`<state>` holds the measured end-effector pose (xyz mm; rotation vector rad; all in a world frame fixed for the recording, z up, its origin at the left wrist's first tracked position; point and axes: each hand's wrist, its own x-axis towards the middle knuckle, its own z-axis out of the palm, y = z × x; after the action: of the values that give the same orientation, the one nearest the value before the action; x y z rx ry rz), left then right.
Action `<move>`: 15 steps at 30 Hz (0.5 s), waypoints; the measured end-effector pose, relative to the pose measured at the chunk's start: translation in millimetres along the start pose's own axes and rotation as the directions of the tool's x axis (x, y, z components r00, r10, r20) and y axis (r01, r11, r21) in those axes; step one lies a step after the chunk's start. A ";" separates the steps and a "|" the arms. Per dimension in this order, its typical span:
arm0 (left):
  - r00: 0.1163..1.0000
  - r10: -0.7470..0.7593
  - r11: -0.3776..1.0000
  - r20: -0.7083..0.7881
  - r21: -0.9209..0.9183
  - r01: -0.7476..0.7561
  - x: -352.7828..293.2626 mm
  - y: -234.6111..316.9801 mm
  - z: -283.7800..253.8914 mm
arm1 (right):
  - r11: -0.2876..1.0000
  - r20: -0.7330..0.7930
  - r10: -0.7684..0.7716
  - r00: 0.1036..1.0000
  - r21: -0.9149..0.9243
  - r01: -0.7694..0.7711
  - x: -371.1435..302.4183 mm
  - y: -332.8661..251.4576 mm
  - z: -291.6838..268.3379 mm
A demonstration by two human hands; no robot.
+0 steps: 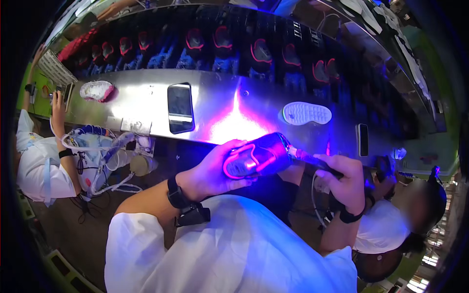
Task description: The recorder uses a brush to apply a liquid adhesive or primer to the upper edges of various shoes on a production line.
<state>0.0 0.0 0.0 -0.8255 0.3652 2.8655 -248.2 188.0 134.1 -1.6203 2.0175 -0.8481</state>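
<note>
My left hand (pixel 207 168) is closed around a dark shoe upper (pixel 267 155) and holds it up in front of me, just off the near edge of the metal bench (pixel 146 85). A line along the upper glows pink-red under violet light. In my right hand (pixel 346 177) is a brush (pixel 314 160), gripped by its dark handle. The pale brush tip meets the upper's right end; whether it presses on the surface is hard to tell. Past the upper, a white shoe sole (pixel 308 114) lies on the bench.
A black phone (pixel 181 105) and a pink-edged white shoe part (pixel 96 91) lie on the bench left; another phone (pixel 362 140) lies right. Several shoe uppers (pixel 262 51) line the dark conveyor behind. Co-workers sit on both sides. Hoses and a cylindrical container (pixel 141 165) stand lower left.
</note>
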 end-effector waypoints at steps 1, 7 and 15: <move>0.994 -0.026 0.979 0.108 -0.199 0.047 0.8 -2.8 -1.6 | 1.000 0.004 -0.003 1.000 -0.006 0.003 2.1 -1.1 -2.0; 0.868 -0.217 0.790 0.446 -0.443 0.424 0.9 3.4 -19.9 | 0.997 -0.047 -0.012 0.999 0.082 0.016 9.4 11.5 26.2; 0.777 -0.238 0.605 0.583 -0.537 0.588 14.2 -17.5 -0.7 | 0.968 -0.150 -0.045 0.988 0.237 0.080 -10.1 48.6 58.5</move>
<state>-8.2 17.5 -11.6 -0.1929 -0.9259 2.5443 -242.3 192.7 57.7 -1.5297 1.8761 -1.2155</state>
